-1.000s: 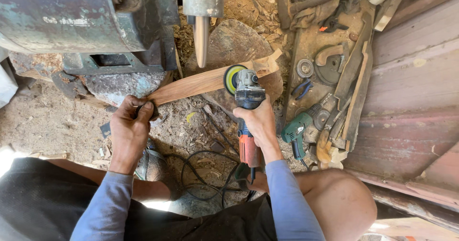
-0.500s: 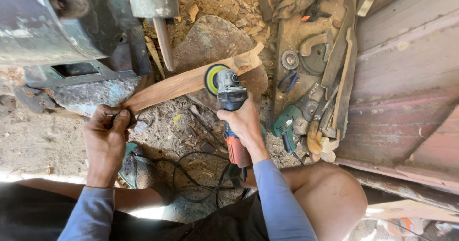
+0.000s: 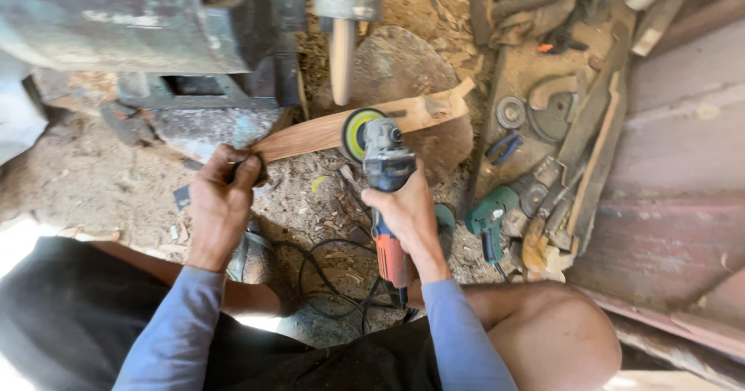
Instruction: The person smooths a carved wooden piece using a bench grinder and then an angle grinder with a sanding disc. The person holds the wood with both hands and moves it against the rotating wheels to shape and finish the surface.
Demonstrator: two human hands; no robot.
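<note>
Head view shows the left hand point(image 3: 221, 205) clamped on the near end of a curved wooden piece point(image 3: 310, 133), pinning it so the far end rests on a round stump point(image 3: 403, 65) at twelve o'clock. At two o'clock from that hand, the right hand point(image 3: 407, 216) grips an angle grinder point(image 3: 384, 166), its yellow-green disc point(image 3: 355, 133) touching the wood, cord point(image 3: 326, 271) trailing back clear of the cut; a green drill point(image 3: 489, 216) lies at three o'clock

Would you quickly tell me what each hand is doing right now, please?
Left hand: closed on the end of the wood piece.
Right hand: closed around the grinder, its disc at the wood.
</note>
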